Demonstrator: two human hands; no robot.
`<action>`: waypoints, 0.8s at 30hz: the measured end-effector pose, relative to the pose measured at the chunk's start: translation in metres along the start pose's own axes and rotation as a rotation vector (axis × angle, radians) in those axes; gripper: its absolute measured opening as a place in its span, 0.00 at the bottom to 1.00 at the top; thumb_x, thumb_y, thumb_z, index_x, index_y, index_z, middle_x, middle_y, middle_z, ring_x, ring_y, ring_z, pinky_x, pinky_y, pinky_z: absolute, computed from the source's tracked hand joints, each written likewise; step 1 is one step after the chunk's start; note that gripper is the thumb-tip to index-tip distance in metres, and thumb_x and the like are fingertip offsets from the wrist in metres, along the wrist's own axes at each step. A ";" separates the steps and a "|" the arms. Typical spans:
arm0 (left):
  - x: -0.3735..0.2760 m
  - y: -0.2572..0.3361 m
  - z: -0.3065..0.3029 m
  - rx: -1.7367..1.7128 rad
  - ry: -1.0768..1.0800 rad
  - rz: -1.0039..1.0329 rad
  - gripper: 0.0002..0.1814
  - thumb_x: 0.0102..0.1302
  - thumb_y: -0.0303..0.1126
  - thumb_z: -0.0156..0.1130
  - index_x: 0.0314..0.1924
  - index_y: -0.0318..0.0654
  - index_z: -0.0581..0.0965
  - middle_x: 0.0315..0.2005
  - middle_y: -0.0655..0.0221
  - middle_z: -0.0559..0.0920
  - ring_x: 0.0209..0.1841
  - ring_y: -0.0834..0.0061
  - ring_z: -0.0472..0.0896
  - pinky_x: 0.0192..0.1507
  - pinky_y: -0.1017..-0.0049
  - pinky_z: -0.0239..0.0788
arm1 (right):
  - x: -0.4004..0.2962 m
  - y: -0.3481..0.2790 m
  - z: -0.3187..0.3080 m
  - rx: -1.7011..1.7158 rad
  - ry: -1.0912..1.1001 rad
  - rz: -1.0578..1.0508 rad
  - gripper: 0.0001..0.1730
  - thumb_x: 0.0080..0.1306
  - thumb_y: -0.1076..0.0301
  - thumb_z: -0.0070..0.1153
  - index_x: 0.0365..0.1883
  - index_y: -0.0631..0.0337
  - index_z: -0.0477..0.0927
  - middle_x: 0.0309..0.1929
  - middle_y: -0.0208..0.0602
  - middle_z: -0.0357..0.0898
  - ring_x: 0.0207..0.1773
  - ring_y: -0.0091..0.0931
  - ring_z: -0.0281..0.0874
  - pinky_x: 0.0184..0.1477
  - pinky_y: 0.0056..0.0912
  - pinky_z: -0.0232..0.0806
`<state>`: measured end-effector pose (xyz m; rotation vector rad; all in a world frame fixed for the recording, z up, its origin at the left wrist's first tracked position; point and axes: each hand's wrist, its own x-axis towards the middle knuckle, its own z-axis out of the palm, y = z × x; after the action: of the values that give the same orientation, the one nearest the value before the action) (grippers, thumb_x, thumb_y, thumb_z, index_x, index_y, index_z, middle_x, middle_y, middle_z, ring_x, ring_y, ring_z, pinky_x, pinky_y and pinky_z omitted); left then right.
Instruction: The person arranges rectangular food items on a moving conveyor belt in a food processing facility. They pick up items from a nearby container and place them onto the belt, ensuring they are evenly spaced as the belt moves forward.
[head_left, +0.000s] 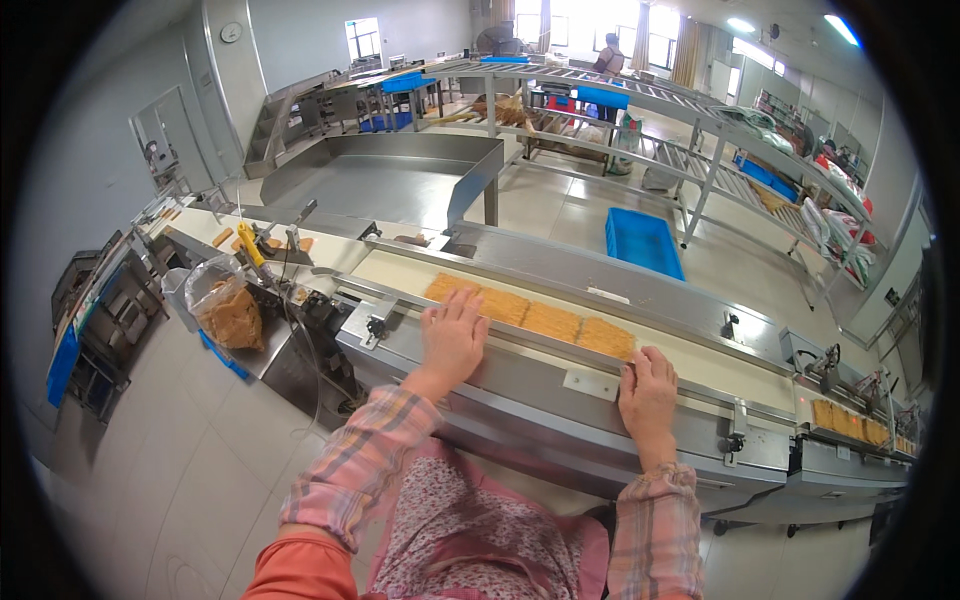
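Observation:
Several flat, golden-brown food slabs (551, 322) lie end to end in a row on a cream conveyor belt (697, 365), between metal side rails. My left hand (454, 341) rests over the near rail, its fingertips at the left part of the row. At the right end of the row is my right hand (648, 386), fingers bent over the near rail beside the last slab. Neither hand appears to grip a slab; the fingertips partly hide the contact. Further right on the line lies another group of similar slabs (847, 421).
Left of the belt, a clear plastic bag of brown food (229, 315) stands near a yellow-handled tool (251, 241) and cables. Beyond are a steel tray table (375, 180), a blue crate (643, 244) on the floor and a roller rack. A person (611, 58) stands far back.

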<state>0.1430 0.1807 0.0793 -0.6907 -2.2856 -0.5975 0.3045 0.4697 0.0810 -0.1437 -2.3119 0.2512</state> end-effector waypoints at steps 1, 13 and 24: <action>0.002 -0.009 0.007 0.052 -0.081 -0.002 0.20 0.73 0.41 0.55 0.61 0.48 0.77 0.62 0.65 0.78 0.66 0.60 0.73 0.64 0.48 0.55 | 0.000 -0.001 0.000 -0.004 -0.006 -0.008 0.15 0.66 0.67 0.60 0.50 0.61 0.81 0.55 0.42 0.77 0.57 0.42 0.74 0.60 0.48 0.65; 0.003 0.039 0.024 0.033 -0.206 0.215 0.20 0.75 0.44 0.52 0.60 0.47 0.78 0.64 0.69 0.78 0.68 0.63 0.72 0.66 0.49 0.54 | 0.012 0.002 0.019 -0.295 -0.103 0.041 0.24 0.72 0.52 0.52 0.56 0.62 0.81 0.60 0.45 0.77 0.59 0.42 0.74 0.66 0.49 0.60; 0.001 0.041 0.009 -0.239 -0.051 0.272 0.10 0.67 0.33 0.62 0.48 0.42 0.79 0.48 0.67 0.80 0.55 0.63 0.78 0.57 0.62 0.64 | 0.008 0.008 0.016 -0.282 -0.041 0.066 0.24 0.73 0.54 0.51 0.58 0.62 0.81 0.63 0.43 0.74 0.66 0.41 0.67 0.71 0.50 0.53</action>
<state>0.1637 0.2174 0.0835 -1.1223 -2.1348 -0.7337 0.2877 0.4763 0.0738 -0.3588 -2.3761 -0.0411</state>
